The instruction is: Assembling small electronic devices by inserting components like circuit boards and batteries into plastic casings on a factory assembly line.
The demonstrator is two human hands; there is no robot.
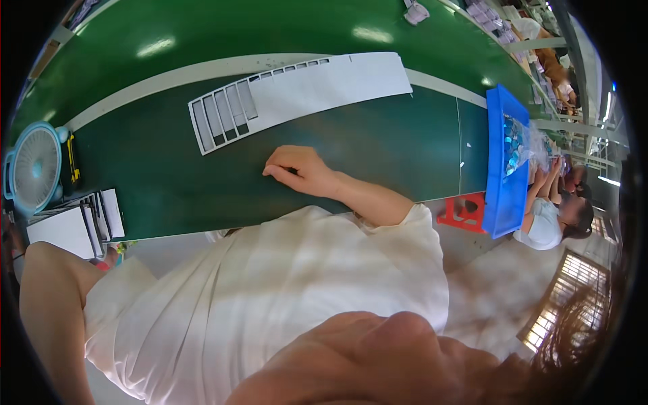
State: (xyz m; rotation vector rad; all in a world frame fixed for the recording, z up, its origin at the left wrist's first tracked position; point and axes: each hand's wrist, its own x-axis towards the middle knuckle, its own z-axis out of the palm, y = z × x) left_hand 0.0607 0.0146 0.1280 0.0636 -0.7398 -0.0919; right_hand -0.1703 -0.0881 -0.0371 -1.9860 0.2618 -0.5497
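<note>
My right hand (300,169) lies on the dark green tabletop, its fingers loosely curled in toward the thumb. Nothing shows between the fingertips. Just beyond it is a long white sheet (317,84), set aslant. The left end of this sheet is a frame of narrow rectangular slots, some grey and some showing green; a row of small notches runs along its far edge. The hand and the sheet are apart. At the lower left edge my left arm (50,310) is bent, and its hand is out of sight.
A light-blue fan (37,169) stands at the left, behind a stack of papers or boards (64,233). On the right a blue tray (503,196) holds small shiny blue pieces in clear plastic. Below the table edge is a red stool (466,210). Another person (543,223) sits beyond the tray.
</note>
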